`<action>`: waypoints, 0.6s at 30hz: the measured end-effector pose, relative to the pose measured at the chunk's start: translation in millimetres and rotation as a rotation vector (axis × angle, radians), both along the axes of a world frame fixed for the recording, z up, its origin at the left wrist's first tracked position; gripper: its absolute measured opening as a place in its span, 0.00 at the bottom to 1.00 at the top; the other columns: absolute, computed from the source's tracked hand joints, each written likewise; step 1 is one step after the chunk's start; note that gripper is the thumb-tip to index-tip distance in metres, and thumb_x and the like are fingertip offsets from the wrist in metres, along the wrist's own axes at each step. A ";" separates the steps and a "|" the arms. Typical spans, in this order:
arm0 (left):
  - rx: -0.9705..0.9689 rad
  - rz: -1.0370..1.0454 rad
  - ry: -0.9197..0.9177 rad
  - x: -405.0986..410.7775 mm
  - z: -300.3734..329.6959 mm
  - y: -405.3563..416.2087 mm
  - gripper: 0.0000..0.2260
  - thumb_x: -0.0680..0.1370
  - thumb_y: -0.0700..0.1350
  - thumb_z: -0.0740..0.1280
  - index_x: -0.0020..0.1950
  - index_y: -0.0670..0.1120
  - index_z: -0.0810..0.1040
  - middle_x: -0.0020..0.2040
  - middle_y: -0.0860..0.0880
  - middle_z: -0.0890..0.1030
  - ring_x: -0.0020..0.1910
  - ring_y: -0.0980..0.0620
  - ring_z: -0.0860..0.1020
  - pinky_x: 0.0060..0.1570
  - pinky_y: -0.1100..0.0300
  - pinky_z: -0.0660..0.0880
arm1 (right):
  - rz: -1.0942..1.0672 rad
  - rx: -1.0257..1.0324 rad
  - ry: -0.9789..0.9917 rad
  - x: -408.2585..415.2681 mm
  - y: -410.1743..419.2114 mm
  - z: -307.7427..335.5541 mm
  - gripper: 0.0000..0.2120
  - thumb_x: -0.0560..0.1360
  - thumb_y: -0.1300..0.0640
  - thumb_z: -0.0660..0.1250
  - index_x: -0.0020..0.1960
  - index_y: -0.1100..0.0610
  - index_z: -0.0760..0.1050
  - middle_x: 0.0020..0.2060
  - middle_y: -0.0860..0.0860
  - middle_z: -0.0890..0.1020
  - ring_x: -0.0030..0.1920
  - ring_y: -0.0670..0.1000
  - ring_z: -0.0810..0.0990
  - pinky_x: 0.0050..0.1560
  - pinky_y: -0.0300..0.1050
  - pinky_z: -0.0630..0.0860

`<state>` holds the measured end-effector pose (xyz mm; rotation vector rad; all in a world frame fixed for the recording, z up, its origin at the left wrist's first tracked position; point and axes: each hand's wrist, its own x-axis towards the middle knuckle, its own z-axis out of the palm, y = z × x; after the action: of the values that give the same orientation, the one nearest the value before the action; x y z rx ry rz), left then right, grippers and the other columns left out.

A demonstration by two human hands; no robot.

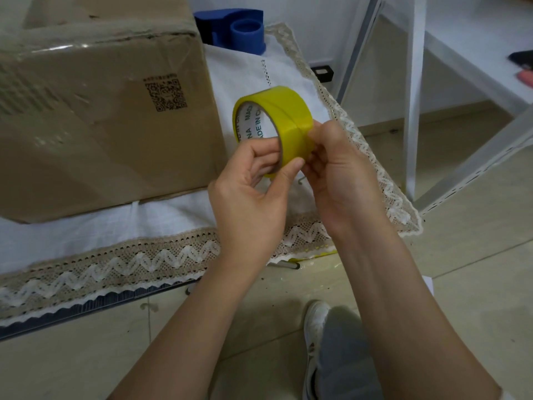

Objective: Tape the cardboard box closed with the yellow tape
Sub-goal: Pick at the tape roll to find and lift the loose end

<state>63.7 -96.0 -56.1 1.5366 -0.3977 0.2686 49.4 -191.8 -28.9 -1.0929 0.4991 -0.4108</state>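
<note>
Down at the bottom a white shoe (314, 336) and a grey trouser leg (346, 356) are standing on the pale floor tiles (476, 255). Both forearms are reaching up from there, and the hands are meeting in the middle over the near edge of the table.

The left hand (251, 192) is gripping the tape (274, 122): fingers curling through the core from the left, thumb pressing on the yellow outer band near the bottom. The right hand (337, 168) is working the right side of the roll, fingertips pinching at the yellow surface there; whether a loose end is lifting under them, I can't tell. The roll is standing on edge in the air, its open core facing left and towards the camera, green lettering showing on the white inside.

Beneath the hands a white cloth (253, 76) with a zigzag lace border is covering the table and hanging over its front edge.

Just left of the roll, not touching it, the box (101, 125) is sitting on the cloth, big and brown, a QR code printed on its side and clear film glinting across its upper edge.

Behind the box a blue dispenser (236, 27) is resting on the cloth. Off to the right, a white metal frame (412, 96) is standing on the floor.
</note>
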 end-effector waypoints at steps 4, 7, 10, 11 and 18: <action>-0.002 0.042 -0.020 -0.9 -3.8 -1.3 0.11 0.71 0.38 0.77 0.48 0.48 0.78 0.43 0.55 0.84 0.45 0.60 0.83 0.50 0.66 0.79 | -0.004 0.074 0.004 3.3 -0.4 -2.8 0.02 0.66 0.59 0.66 0.35 0.53 0.75 0.32 0.49 0.71 0.34 0.46 0.69 0.39 0.39 0.70; 0.004 0.056 -0.031 -2.6 -4.3 -2.4 0.11 0.71 0.38 0.77 0.47 0.48 0.78 0.43 0.58 0.82 0.44 0.63 0.82 0.49 0.66 0.79 | 0.011 0.103 -0.006 3.9 -2.8 -3.5 0.08 0.69 0.61 0.64 0.33 0.53 0.77 0.31 0.48 0.72 0.32 0.45 0.68 0.37 0.38 0.69; -0.010 0.053 -0.026 -2.1 -6.6 -2.8 0.12 0.71 0.37 0.77 0.47 0.49 0.77 0.42 0.56 0.82 0.44 0.61 0.83 0.50 0.65 0.79 | 0.056 0.113 -0.042 4.4 -3.4 -3.2 0.12 0.73 0.65 0.59 0.36 0.55 0.78 0.32 0.48 0.71 0.31 0.45 0.67 0.35 0.37 0.69; -0.018 0.049 -0.023 -2.0 -7.0 -2.9 0.12 0.71 0.37 0.77 0.46 0.50 0.77 0.42 0.56 0.83 0.44 0.60 0.83 0.50 0.64 0.79 | 0.065 0.107 -0.046 4.6 -2.8 -3.5 0.12 0.73 0.67 0.59 0.39 0.57 0.79 0.31 0.49 0.71 0.31 0.45 0.67 0.34 0.36 0.69; -0.041 0.013 0.000 -3.6 -8.0 -5.0 0.11 0.71 0.36 0.77 0.47 0.47 0.78 0.42 0.55 0.83 0.44 0.60 0.83 0.50 0.64 0.79 | 0.092 0.185 -0.077 -1.1 -3.8 -1.2 0.14 0.73 0.67 0.54 0.42 0.58 0.78 0.29 0.47 0.73 0.30 0.45 0.69 0.36 0.37 0.68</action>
<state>60.1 -101.0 -64.0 1.4991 -0.3801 0.2848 48.3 -195.6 -30.0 -0.9147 0.4090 -0.3180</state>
